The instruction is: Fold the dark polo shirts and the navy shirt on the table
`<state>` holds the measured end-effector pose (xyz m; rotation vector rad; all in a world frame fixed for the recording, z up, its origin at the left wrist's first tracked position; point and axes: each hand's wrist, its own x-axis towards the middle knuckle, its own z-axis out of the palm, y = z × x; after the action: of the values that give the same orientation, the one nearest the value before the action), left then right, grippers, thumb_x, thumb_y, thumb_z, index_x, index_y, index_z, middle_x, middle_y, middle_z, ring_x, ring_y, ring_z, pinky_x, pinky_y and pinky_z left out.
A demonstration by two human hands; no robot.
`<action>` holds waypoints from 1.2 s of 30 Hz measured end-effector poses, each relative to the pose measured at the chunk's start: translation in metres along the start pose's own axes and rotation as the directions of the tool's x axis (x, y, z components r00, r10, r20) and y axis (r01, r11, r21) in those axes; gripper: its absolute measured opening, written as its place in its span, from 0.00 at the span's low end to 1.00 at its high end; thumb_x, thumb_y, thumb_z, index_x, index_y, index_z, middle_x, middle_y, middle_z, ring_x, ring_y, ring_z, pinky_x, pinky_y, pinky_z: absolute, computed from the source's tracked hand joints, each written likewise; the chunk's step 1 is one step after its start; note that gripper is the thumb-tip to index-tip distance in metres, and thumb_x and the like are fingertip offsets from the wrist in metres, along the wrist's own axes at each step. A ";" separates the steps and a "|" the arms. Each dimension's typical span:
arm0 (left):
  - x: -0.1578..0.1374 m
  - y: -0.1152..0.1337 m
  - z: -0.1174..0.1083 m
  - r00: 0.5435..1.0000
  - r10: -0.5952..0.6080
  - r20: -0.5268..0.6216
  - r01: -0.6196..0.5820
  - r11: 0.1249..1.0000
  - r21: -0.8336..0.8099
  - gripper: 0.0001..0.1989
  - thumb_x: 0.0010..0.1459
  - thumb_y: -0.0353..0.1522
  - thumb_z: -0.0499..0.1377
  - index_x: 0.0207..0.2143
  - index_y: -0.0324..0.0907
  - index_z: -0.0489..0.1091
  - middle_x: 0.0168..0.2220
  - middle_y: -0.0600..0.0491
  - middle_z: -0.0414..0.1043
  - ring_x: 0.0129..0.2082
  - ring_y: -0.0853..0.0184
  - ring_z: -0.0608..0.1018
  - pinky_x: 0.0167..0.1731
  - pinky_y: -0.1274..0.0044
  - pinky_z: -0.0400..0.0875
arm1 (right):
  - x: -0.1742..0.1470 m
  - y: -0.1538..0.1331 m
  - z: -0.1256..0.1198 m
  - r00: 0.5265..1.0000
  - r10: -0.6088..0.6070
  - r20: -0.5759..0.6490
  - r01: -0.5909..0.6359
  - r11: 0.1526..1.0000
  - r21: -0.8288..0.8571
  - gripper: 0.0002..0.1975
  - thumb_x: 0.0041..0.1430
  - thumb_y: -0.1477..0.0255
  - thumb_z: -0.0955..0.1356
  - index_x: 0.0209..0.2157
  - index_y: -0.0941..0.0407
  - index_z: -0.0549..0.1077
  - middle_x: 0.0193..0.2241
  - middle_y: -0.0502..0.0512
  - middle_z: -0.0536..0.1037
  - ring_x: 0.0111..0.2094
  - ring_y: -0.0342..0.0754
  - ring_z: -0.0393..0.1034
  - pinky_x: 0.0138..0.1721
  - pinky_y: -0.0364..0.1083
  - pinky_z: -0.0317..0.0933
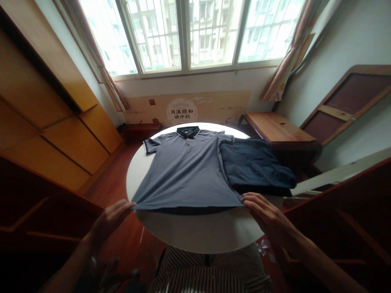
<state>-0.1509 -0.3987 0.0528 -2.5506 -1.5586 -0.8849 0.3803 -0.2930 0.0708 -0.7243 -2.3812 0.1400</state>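
A grey polo shirt (189, 171) with a dark, white-edged collar lies front up across a round white table (201, 234), its collar at the far side. My left hand (117, 211) pinches the near left corner of the hem, just past the table's edge. At the opposite hem corner, my right hand (259, 207) grips the cloth between thumb and fingers. The hem is stretched straight between both hands, with a dark strip of the back layer showing beneath. Folded dark blue clothes (256, 162) lie on the table to the right, partly beside the right sleeve.
Orange-brown cabinets (61, 134) line the left. A wooden side table (279, 127) stands back right, near a framed wooden panel (345, 106) against the wall. Barred windows (183, 36) are ahead. Dark wooden furniture (345, 219) flanks me on both sides.
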 end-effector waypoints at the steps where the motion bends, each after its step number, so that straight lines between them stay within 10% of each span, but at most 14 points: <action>1: -0.003 -0.002 0.001 1.000 0.011 0.023 -0.011 1.000 -0.011 0.13 0.66 0.30 0.54 0.50 0.49 0.71 0.32 0.54 0.74 0.29 0.69 0.78 0.32 0.80 0.76 | -0.002 -0.001 0.000 1.000 -0.005 0.027 0.004 1.000 0.010 0.11 0.68 0.78 0.59 0.45 0.55 0.70 0.43 0.60 0.76 0.48 0.50 0.71 0.45 0.48 0.71; 20: -0.023 0.001 0.014 0.993 0.039 0.113 -0.031 0.997 -0.068 0.14 0.65 0.28 0.55 0.51 0.44 0.73 0.38 0.49 0.74 0.35 0.70 0.78 0.36 0.80 0.77 | -0.009 0.003 0.021 0.992 -0.083 0.099 0.108 0.955 -0.277 0.12 0.64 0.81 0.59 0.39 0.58 0.73 0.30 0.56 0.73 0.30 0.47 0.68 0.34 0.46 0.66; 25: -0.023 0.001 0.017 0.986 -0.140 0.094 0.146 0.987 -0.068 0.13 0.66 0.29 0.52 0.50 0.43 0.70 0.39 0.50 0.73 0.38 0.69 0.78 0.40 0.79 0.74 | 0.007 0.003 0.014 0.996 -0.077 0.049 0.088 0.957 -0.277 0.12 0.64 0.81 0.59 0.40 0.57 0.72 0.27 0.53 0.73 0.27 0.44 0.69 0.32 0.43 0.65; 29: -0.021 0.006 0.018 0.914 -0.395 0.095 0.402 0.913 -0.063 0.11 0.64 0.39 0.55 0.44 0.43 0.69 0.36 0.52 0.72 0.33 0.67 0.77 0.36 0.77 0.73 | 0.000 0.009 0.019 0.995 0.093 0.032 -0.079 0.949 -0.306 0.17 0.57 0.78 0.62 0.49 0.59 0.69 0.37 0.60 0.78 0.35 0.51 0.75 0.37 0.46 0.69; 36: -0.003 0.034 0.024 0.643 -0.738 0.204 0.760 0.584 -0.285 0.24 0.59 0.45 0.56 0.52 0.43 0.57 0.26 0.55 0.75 0.28 0.61 0.79 0.31 0.75 0.71 | -0.014 0.005 0.034 0.884 0.432 0.177 -0.372 0.881 -0.292 0.37 0.47 0.80 0.59 0.62 0.59 0.62 0.40 0.60 0.82 0.36 0.55 0.79 0.37 0.49 0.70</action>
<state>-0.1127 -0.4105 0.0401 -2.0196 -2.8286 -1.2207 0.3711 -0.2931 0.0345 -1.3997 -2.4626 0.1047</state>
